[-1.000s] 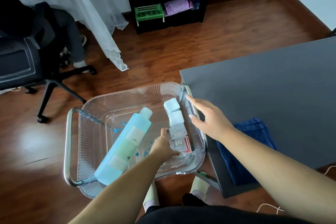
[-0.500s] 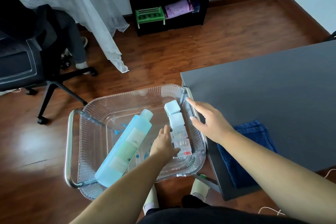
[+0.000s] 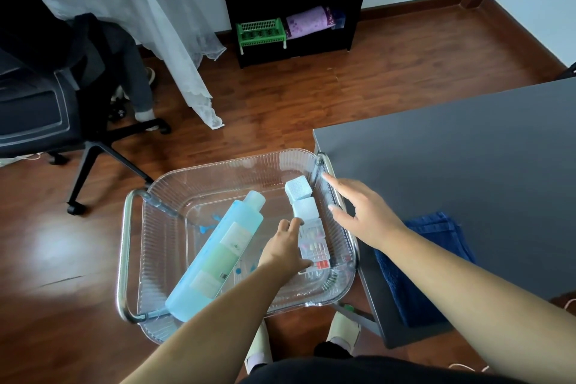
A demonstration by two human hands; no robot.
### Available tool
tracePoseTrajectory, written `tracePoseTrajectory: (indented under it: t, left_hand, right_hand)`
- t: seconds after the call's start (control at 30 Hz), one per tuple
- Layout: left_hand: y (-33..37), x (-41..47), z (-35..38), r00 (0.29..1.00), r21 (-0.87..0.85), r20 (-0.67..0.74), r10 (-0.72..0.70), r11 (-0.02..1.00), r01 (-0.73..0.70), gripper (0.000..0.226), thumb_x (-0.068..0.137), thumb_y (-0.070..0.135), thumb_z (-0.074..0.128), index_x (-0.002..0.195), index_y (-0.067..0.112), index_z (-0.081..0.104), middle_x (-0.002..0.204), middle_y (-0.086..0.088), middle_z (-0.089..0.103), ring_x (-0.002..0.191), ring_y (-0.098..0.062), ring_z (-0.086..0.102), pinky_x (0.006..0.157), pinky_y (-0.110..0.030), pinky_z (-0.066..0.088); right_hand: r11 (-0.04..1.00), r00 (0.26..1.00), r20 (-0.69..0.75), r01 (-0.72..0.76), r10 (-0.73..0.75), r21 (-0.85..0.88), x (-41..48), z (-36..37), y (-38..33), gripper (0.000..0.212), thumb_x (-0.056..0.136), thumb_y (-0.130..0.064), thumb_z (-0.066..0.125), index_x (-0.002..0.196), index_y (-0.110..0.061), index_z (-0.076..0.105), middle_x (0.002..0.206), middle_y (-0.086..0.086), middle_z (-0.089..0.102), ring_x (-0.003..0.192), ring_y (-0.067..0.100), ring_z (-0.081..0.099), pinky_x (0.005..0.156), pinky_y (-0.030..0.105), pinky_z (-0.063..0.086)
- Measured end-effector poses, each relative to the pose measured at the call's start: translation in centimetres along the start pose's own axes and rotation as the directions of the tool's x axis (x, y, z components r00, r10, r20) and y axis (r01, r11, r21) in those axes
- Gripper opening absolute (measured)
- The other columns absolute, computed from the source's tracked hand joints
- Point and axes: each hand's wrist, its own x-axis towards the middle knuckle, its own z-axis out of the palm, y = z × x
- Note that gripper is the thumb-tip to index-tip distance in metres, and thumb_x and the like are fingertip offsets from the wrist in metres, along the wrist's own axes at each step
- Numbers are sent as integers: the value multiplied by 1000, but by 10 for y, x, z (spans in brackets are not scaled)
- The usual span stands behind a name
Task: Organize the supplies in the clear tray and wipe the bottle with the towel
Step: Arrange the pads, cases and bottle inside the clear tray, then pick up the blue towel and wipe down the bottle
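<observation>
A clear ribbed tray (image 3: 162, 237) with metal handles stands beside the dark table. Inside it a light blue bottle (image 3: 218, 252) lies diagonally. Two pale blue blocks (image 3: 300, 196) and two small clear boxes (image 3: 313, 243) form a row along the tray's right wall. My left hand (image 3: 285, 248) rests inside the tray with its fingers against the left side of the clear boxes. My right hand (image 3: 364, 212) hovers over the tray's right rim with fingers spread, holding nothing. A dark blue towel (image 3: 427, 262) hangs over the table's near edge, partly under my right forearm.
A dark grey table (image 3: 467, 165) fills the right side. A black office chair (image 3: 46, 103) stands at the left on the wooden floor, with a person's leg behind it. A black shelf (image 3: 293, 0) with a green basket is against the far wall.
My left hand has slid a little further into the tray along the clear boxes. My right hand stayed over the right rim with fingers spread.
</observation>
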Motion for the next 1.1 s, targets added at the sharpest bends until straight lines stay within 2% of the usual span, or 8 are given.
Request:
tracePoseTrajectory:
  t: [0.23,0.4,0.57,0.67,0.8,0.9,1.0,1.1]
  left_hand:
    - [-16,-6,-41,996,51,-90,8,999,-4,78,71,34,81,133,26,34,132,-2,39,103,-23,56,85,-36,52]
    - [-46,-13,-90,979,83,-202,-13,996,31,79,71,34,78,134,19,33,131,-4,41,112,-27,52,86,-38,49]
    - [-83,-22,-122,962,57,-222,-159,983,176,90,70,42,80,138,16,29,135,-6,39,122,-28,48,94,-43,48]
    - [-107,-25,-123,947,-101,-133,-294,954,282,102,68,44,82,146,13,25,145,-8,36,130,-26,42,101,-41,43]
    - [-126,-21,-107,946,-218,-11,-324,924,314,93,67,41,84,140,11,35,137,-11,46,121,-26,48,96,-36,45]
    - [-131,-7,-103,943,-314,42,-329,892,325,90,65,41,85,138,13,41,134,-7,51,118,-24,51,95,-35,46]
    - [-130,5,-101,942,-257,153,-299,908,331,86,64,46,85,134,13,48,130,-5,56,113,-23,55,88,-29,46]
    - [-130,8,-98,932,-264,177,-316,897,355,84,60,48,86,129,15,52,123,-3,59,101,-19,56,80,-27,45]
  right_hand:
    - [995,999,-29,-25,23,-98,16,-10,-17,61,85,-37,60,141,-39,36,151,-11,29,139,8,23,104,26,27]
    - [972,990,-61,112,-127,-208,39,2,-56,55,84,-36,62,136,-27,47,154,-3,28,143,15,18,109,34,29]
    - [993,995,72,76,-70,-94,53,45,-87,53,84,-38,62,134,-28,48,145,-9,37,134,11,33,104,28,32]
    - [979,986,113,-140,123,151,56,80,-93,49,83,-29,66,130,-20,53,132,-5,53,122,13,49,101,23,36]
    - [820,849,277,-516,450,248,62,125,-87,51,84,-30,65,130,-12,51,123,5,61,109,21,58,85,27,43]
    - [569,699,325,-710,637,414,70,148,-79,48,84,-32,67,121,-5,52,108,9,56,99,26,58,94,43,49]
    - [295,617,472,-752,630,590,75,157,-75,27,84,-25,69,95,-7,53,100,3,54,92,17,55,84,37,51]
    - [173,610,551,-744,569,646,77,164,-76,25,83,-19,70,101,-7,58,109,10,66,85,15,61,79,33,52]
